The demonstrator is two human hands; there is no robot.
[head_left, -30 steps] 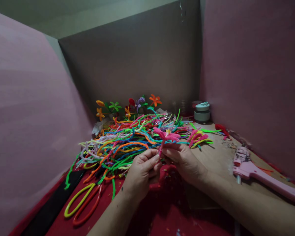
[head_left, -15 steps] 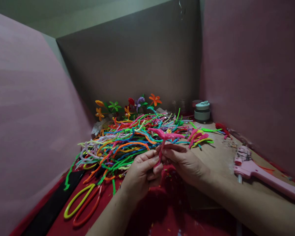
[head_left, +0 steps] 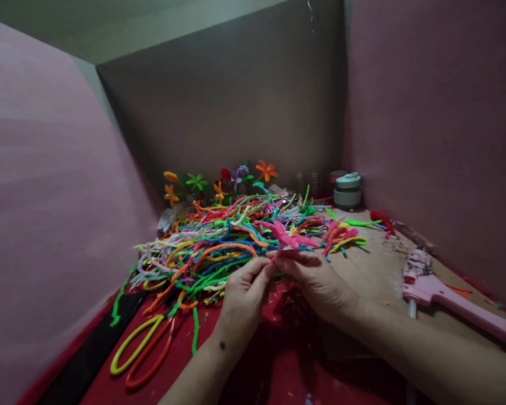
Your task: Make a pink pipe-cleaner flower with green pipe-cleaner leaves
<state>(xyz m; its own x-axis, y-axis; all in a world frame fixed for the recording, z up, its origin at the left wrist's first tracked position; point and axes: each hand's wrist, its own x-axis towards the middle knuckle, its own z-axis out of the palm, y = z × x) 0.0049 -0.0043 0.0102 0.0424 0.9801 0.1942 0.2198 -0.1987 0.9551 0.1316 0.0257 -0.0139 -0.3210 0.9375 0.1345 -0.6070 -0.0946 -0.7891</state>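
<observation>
One pink fuzzy flower [head_left: 290, 239] is raised above the near side of the table, its petals spread over the fingertips and overlapping the heap of pipe cleaners [head_left: 225, 250] behind. The left hand [head_left: 245, 295] pinches its stem between thumb and fingers; the right hand [head_left: 322, 284] grasps the same stem just under the petals, fingertips close to the left's. Any marking on the pink glue gun [head_left: 424, 289], lying by the table's right edge, is too small to read, as it is on the jar [head_left: 347, 197] with a mint lid near the far right corner.

The heap fills the middle, reaching toward the far edge, where fuzzy flowers stand, among them an orange one [head_left: 266, 171] and a green one [head_left: 197, 181]. The left hand blocks the heap's near right part. Right of it, a pink and yellow-green bundle [head_left: 341, 236] lies on the tan surface [head_left: 377, 261], which the right forearm crosses. Toward the left edge, a yellow loop handle [head_left: 113, 368] and a red loop handle [head_left: 138, 386] rest on red cloth [head_left: 274, 360], their upper ends running under the heap, beside a black strip [head_left: 93, 349].
</observation>
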